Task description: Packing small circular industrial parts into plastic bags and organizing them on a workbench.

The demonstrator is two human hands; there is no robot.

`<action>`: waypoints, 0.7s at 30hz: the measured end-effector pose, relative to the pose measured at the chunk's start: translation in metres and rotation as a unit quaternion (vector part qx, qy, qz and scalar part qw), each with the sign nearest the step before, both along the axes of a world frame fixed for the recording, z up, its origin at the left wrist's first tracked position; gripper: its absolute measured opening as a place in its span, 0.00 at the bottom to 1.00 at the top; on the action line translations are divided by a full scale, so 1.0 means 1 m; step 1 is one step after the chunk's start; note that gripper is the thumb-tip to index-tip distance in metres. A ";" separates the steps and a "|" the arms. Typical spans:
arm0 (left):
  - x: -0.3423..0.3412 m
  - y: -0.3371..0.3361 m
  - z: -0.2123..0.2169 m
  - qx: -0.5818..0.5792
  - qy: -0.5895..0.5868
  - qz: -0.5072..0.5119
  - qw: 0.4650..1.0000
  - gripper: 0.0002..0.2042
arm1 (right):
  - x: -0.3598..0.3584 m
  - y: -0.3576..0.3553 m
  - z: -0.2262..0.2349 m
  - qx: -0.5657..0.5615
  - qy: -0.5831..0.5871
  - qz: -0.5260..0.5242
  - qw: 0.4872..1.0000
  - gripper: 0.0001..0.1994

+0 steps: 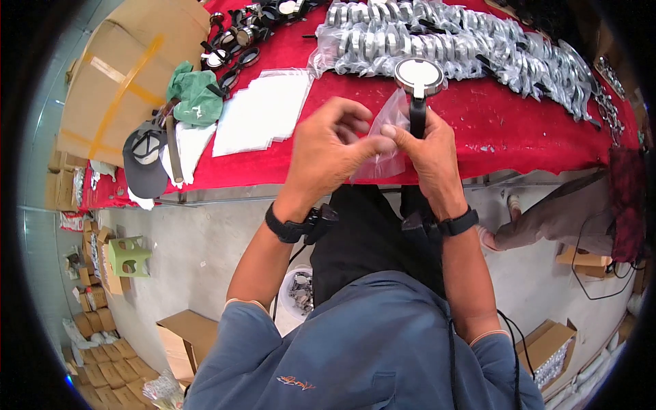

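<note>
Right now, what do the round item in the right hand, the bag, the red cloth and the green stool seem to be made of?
Round item: probably polished metal, given its silvery edge; smooth black handle perhaps plastic.
Bag: thin, glossy plastic film, being see-through and creased.
Cloth: matte fabric, from its soft, wavy edge.
Stool: likely moulded plastic, from its even colour and holes.

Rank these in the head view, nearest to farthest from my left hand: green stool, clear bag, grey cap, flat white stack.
1. Clear bag: right beside the left hand.
2. Flat white stack: just to the left.
3. Grey cap: farther left.
4. Green stool: far lower left.
</note>
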State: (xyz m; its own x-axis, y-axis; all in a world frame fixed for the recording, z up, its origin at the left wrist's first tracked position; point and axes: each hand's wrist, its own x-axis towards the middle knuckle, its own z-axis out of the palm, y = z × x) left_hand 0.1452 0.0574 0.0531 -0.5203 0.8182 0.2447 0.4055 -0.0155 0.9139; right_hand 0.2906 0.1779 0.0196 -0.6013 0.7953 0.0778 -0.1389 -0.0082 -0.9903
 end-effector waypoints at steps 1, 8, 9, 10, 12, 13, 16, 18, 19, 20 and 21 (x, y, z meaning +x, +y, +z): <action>0.003 0.002 -0.007 0.003 -0.001 0.007 1.000 0.22 | 0.003 -0.005 0.002 -0.027 0.004 0.020 0.999 0.15; 0.008 0.003 -0.027 -0.038 -0.184 -0.147 0.971 0.08 | 0.019 -0.017 -0.010 -0.148 0.094 0.047 0.983 0.11; 0.007 0.002 -0.029 -0.038 -0.189 -0.146 0.970 0.08 | 0.020 -0.015 -0.011 -0.138 0.092 0.055 0.985 0.11; 0.006 0.001 -0.031 -0.010 -0.202 -0.145 0.969 0.07 | 0.019 -0.015 -0.014 -0.137 0.111 0.040 0.983 0.12; 0.004 -0.005 -0.030 0.006 -0.208 -0.120 0.971 0.06 | 0.025 -0.008 -0.017 -0.091 0.076 0.009 0.993 0.12; 0.002 -0.005 -0.031 0.006 -0.211 -0.120 0.970 0.06 | 0.029 -0.005 -0.018 -0.043 0.046 -0.022 0.998 0.12; -0.004 -0.006 -0.034 0.008 -0.201 -0.044 0.978 0.07 | 0.040 0.004 -0.021 0.013 -0.022 -0.071 0.997 0.13; -0.005 -0.006 -0.037 0.008 -0.165 -0.035 0.986 0.06 | 0.041 0.005 -0.020 0.063 -0.085 -0.113 0.988 0.13; -0.004 -0.006 -0.037 0.007 -0.127 -0.027 0.992 0.06 | 0.041 0.004 -0.018 0.064 -0.087 -0.114 0.988 0.13; -0.002 -0.005 -0.037 0.008 -0.129 -0.028 0.991 0.06 | 0.041 0.003 -0.015 0.093 -0.093 -0.123 0.984 0.13; 0.004 -0.004 -0.032 -0.004 -0.063 0.002 0.998 0.06 | 0.042 0.001 -0.013 0.122 -0.100 -0.133 0.978 0.13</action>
